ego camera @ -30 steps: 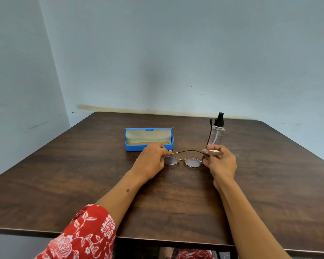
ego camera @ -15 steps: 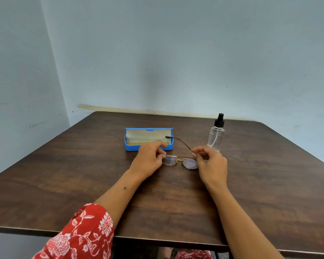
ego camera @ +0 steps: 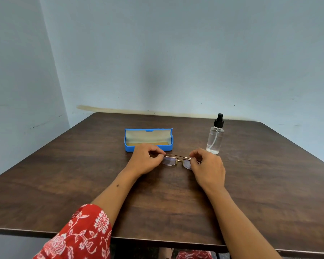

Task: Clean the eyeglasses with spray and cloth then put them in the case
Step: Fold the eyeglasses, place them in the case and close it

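Temples now folded flat across the glasses [ego camera: 177, 160], one swung in within the last second. Pinched at each end by left hand [ego camera: 145, 161] and right hand [ego camera: 208, 165] fingers, just before the open case [ego camera: 148, 146]. Ready for stowing, seemingly.

Dark wooden table [ego camera: 269, 184], pale blue walls [ego camera: 176, 53]

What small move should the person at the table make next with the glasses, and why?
Probably lift the folded gold-rimmed eyeglasses and carry them to the open blue plastic case just behind. Both temples look folded across the lenses, the left hand and right hand each pinch an end, and the case's lid stands open.
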Tool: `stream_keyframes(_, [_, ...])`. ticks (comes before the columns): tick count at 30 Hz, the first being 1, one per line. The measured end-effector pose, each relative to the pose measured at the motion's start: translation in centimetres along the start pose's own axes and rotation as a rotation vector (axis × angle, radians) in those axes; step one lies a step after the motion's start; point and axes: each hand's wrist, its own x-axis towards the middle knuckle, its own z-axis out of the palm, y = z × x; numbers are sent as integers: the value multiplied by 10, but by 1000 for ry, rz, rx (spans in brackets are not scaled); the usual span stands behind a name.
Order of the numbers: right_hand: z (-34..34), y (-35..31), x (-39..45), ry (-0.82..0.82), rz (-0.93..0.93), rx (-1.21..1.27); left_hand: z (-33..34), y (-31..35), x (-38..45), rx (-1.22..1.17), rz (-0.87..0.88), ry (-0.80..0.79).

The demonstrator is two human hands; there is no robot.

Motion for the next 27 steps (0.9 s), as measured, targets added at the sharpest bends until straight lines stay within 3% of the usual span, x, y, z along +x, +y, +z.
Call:
stream_keyframes(9, [1, 4, 2, -33, 76, 197, 0, -3, 2, -66, -10, 35])
stream_keyframes(16, [-2, 9, 8, 87, 152, 475, -3, -3, 5, -377, -186, 81])
stream_keyframes(27, [4, 6, 9, -34, 253, 802, -8, -3, 10, -583, -426, 267])
